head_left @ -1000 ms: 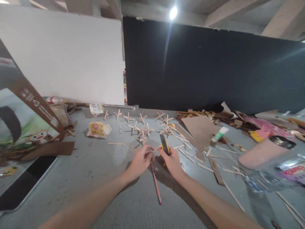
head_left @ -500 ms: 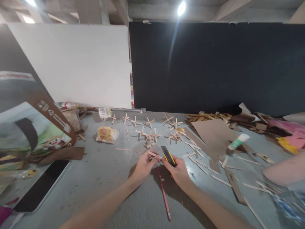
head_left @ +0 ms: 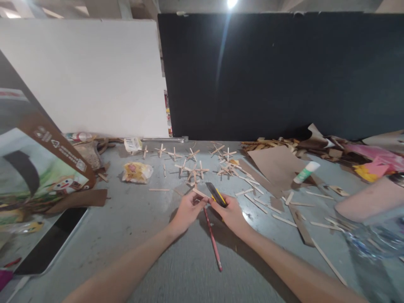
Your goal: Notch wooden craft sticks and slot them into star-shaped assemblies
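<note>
My left hand (head_left: 186,211) is closed in a pinch on a thin wooden stick (head_left: 200,193), held just above the grey table (head_left: 132,227). Close beside it, my right hand (head_left: 232,214) grips a yellow and black utility knife (head_left: 216,194) with its tip pointing up and away. The stick's end reaches toward the knife. A red pencil (head_left: 212,238) lies on the table below and between both hands. Several crossed stick pieces (head_left: 192,170) lie just beyond my hands.
A printed cardboard box (head_left: 34,164) leans at the left over a dark tablet (head_left: 47,244). Brown card sheets (head_left: 271,166), a glue stick (head_left: 306,172) and loose sticks lie at the right. A yellow wrapper (head_left: 137,171) sits left of centre. White and black boards stand behind.
My hands have stayed together over the pencil, with the stick and knife held the same way. The view has shifted slightly, swinging right and then back left.
</note>
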Available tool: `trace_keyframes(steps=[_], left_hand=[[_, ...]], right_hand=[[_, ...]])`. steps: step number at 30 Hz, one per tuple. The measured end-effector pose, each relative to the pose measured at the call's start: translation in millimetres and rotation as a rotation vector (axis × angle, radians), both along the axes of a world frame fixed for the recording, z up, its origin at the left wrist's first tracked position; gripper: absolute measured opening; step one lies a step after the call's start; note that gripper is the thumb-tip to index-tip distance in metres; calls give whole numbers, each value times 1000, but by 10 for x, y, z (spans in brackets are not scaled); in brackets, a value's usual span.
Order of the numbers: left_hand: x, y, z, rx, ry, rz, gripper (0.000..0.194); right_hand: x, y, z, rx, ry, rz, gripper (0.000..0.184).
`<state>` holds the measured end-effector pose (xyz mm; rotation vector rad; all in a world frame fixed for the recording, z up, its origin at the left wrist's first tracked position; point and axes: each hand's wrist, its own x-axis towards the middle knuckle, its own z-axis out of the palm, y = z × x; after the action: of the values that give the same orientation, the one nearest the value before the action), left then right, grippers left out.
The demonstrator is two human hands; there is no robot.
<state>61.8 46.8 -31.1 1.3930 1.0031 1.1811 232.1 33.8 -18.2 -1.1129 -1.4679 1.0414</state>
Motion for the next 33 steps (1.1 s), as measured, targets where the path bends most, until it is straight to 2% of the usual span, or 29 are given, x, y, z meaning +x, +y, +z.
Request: trace_keyframes(steps=[5,10,14,18,22,33], left_hand=[[15,-4,3,12,-11,-7,38],[48,-14,57,21,-59,53,46],[65,-23,102,23,-103,106,44],[61,-45,124,-5,-55,163,41],[68,-76,151,-29,1,135,33],[85,-82,144,-59,79,121,34]], right_hand=[[8,-7,19,-7,-13,-5,42],[15,-23,21,-24,-29,52,39],[14,-35,4,-50,-51,59,41],[12,-47,2,33,-99,6,33],[17,-43,4,124,-137,-48,23],[14,-58,-20,105,-181,-69,31]])
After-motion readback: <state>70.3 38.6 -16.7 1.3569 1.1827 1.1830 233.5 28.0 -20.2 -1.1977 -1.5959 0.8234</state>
